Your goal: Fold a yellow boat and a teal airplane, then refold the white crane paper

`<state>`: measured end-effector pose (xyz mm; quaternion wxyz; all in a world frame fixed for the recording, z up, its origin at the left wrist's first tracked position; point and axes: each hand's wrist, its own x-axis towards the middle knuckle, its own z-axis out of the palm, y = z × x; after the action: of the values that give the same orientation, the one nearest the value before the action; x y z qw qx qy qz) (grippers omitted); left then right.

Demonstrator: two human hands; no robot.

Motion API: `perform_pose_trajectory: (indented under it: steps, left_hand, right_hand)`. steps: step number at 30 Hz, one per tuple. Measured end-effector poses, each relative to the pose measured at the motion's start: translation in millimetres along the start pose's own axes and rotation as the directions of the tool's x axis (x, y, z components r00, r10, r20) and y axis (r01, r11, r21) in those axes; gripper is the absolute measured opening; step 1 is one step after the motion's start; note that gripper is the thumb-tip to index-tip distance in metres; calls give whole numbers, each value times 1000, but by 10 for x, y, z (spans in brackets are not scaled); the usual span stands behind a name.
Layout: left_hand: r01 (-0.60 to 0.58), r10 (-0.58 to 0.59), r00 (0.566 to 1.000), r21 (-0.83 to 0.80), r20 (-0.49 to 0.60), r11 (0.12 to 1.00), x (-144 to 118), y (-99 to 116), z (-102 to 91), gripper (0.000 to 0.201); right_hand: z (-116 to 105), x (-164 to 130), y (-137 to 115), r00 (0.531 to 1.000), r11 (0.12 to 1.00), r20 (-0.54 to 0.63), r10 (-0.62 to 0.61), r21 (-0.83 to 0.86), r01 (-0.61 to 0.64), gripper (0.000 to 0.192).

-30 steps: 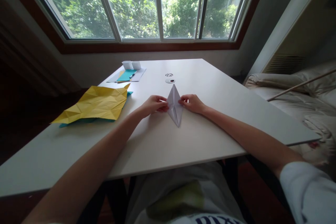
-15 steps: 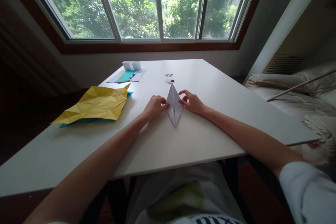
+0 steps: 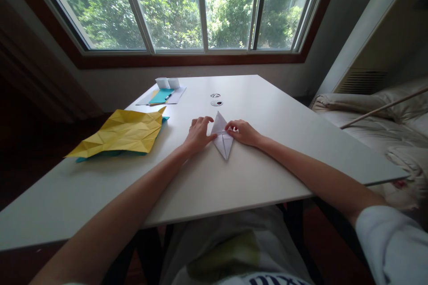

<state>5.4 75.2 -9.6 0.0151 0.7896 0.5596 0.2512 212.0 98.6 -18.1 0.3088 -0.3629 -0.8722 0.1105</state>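
On the white table (image 3: 254, 178) in front of me lies a folded white sheet of paper (image 3: 225, 144), kite-shaped, one point toward the window and one toward me. A crease line crosses its middle. My left hand (image 3: 198, 134) is at its left corner, the thumb tip touching the edge and the index finger raised apart from the thumb. On the other side, my right hand (image 3: 244, 132) pinches the right corner between thumb and fingers. The fingertips partly cover that corner.
At the left lies a creased yellow sheet (image 3: 123, 133) over a teal one (image 3: 115, 153). Farther back are teal paper (image 3: 162, 95), a pen (image 3: 168, 97) and two small white folded pieces (image 3: 174, 83). Two round cutouts or stickers (image 3: 216, 103) lie beyond the folded paper.
The paper's look has changed: a crosswise line shows at its middle and its far tip sits nearer me. My left index finger has lifted from the thumb; my right fingers have closed on the corner.
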Motion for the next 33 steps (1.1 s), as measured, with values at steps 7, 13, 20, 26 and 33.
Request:
perform_pose_trajectory:
  steps: [7,13,20,26,33]
  left_hand:
    - [-164,155,984,94,91,982,6,-34,14,24]
    - [-247,234,955,54,184,967,24,-45,22,33]
    - [-224,195,939,73,282,972,8,-56,-1,42]
    - [-220,168,895,80,413,972,-13,-30,-63,57]
    - [-194,133,845,66,518,979,-62,5,-126,82]
  right_hand:
    - [-1,-11,18,1000,994,8,-29,-108,30,18]
    - [29,11,30,992,985,68,-109,-125,117,21]
    - [-26,-7,-14,988,979,125,-90,-169,111,24]
    - [-98,-51,-94,979,975,195,-51,-204,91,36]
    - [-152,-94,-156,957,969,289,-24,-229,94,56]
